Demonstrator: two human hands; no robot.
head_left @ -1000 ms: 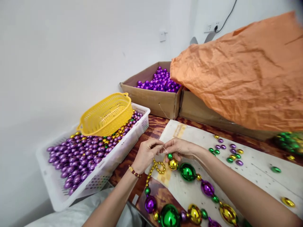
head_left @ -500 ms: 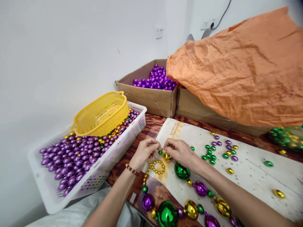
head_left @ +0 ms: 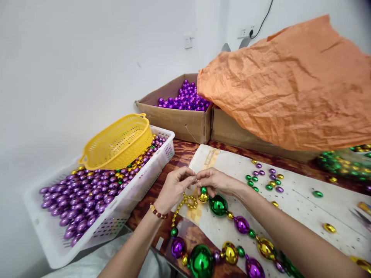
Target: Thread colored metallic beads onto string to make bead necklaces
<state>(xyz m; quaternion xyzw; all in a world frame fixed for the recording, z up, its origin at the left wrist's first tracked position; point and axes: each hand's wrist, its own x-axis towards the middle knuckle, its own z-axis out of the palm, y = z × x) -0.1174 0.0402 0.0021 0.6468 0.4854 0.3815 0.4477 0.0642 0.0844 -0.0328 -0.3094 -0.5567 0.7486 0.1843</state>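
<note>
Fingertips pinched, my left hand (head_left: 174, 189) and my right hand (head_left: 217, 180) meet over the white sheet (head_left: 232, 158), closed on a thin string that is barely visible between them. Just under my right fingers hang a small green bead (head_left: 203, 190) and a gold bead (head_left: 203, 198). From there a bead necklace curves round below my hands, with a large green bead (head_left: 218, 205), a purple bead (head_left: 241, 224) and another big green bead (head_left: 201, 261). Its strand of small gold beads (head_left: 190, 202) makes a loop beside my left hand.
Loose small beads (head_left: 269, 187) are scattered right of my hands. On the left, a white basket (head_left: 139, 193) holds purple beads, with a yellow basket (head_left: 116, 143) on top. Behind stand cardboard boxes (head_left: 176, 119), one under an orange sheet (head_left: 284, 88). Scissors (head_left: 361, 217) lie far right.
The view has shifted slightly, bringing the scissors into sight at the right. My fingertips have drawn closer together, and the small green bead now sits upright against the gold one.
</note>
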